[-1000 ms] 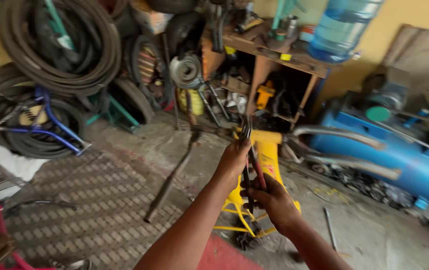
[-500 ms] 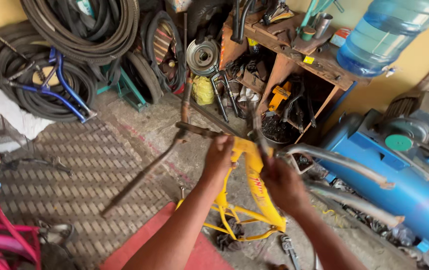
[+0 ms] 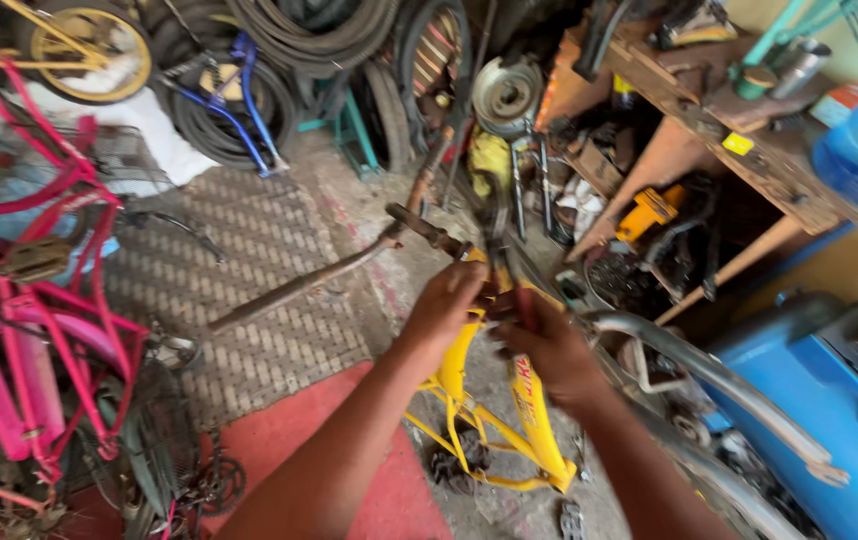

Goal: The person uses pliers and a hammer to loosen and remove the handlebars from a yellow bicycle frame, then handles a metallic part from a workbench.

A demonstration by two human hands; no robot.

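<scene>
Hands shifted lower: left hand (image 3: 446, 303), right hand (image 3: 547, 345) grip rusty pliers (image 3: 497, 235) over yellow tubular frame (image 3: 529, 420).

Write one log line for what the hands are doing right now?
left hand: grips rusty handlebar | right hand: holds red-handled tool | beneath: yellow bike frame | left side: pink bike

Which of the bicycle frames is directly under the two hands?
The yellow frame, lying below both hands; the pink frame stands far to the left.
</scene>
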